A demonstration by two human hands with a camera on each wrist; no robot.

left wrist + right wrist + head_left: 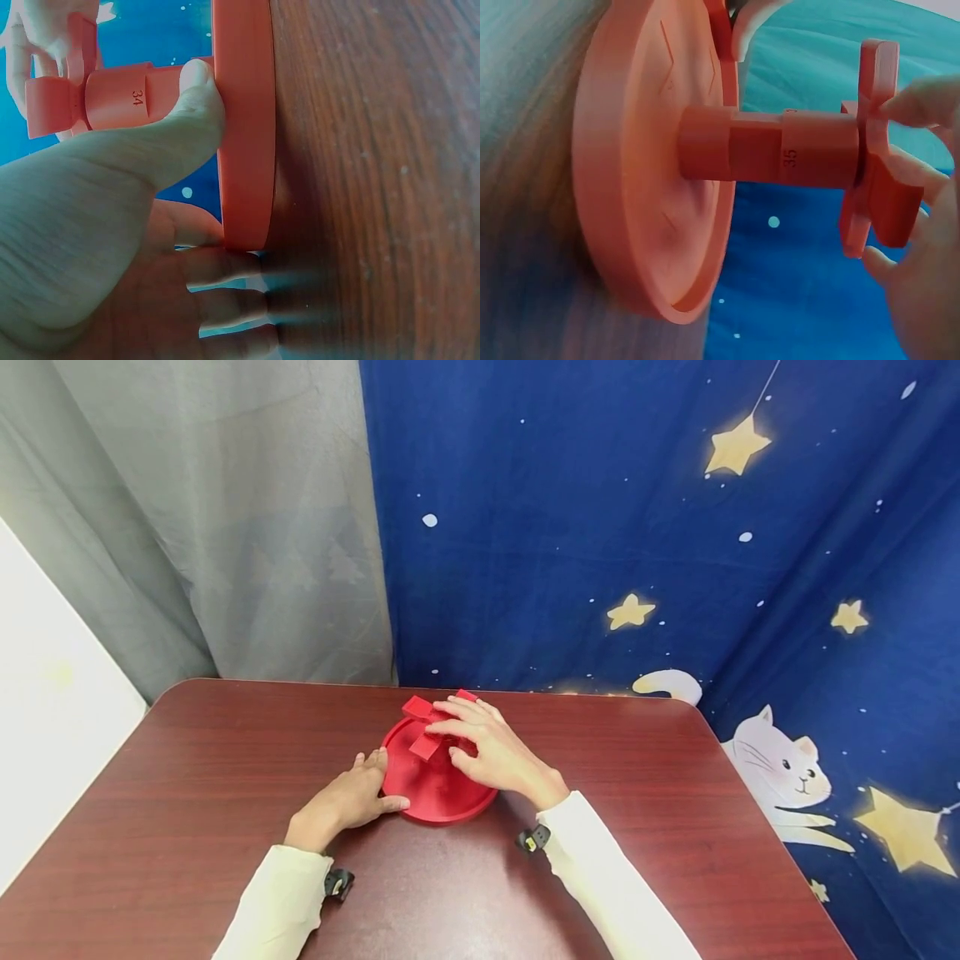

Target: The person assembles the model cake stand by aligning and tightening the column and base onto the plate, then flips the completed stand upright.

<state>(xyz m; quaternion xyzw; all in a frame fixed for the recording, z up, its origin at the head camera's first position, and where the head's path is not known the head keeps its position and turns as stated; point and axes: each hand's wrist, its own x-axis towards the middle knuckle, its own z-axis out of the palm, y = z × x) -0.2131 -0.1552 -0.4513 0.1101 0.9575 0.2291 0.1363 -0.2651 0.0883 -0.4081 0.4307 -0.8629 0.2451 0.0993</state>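
Observation:
A shallow red round tray point(438, 797) with a raised rim lies on the table. From its middle rises a stepped red post point(761, 148), marked 35 on one side and 34 on the other in the left wrist view. A cross-shaped red knob point(426, 746) tops the post. My left hand point(348, 795) holds the tray's near left edge, thumb against the rim and fingers along the outside, close to the tabletop. My right hand point(491, 756) reaches over the tray, thumb and fingers around the knob's arms. Part of the knob is hidden behind that hand.
The reddish-brown wooden table point(187, 827) has its far edge just behind the tray. Beyond it hang a grey curtain point(247, 527) and a blue one point(540, 527) with stars and a white cat. Black straps with small cameras sit on both wrists.

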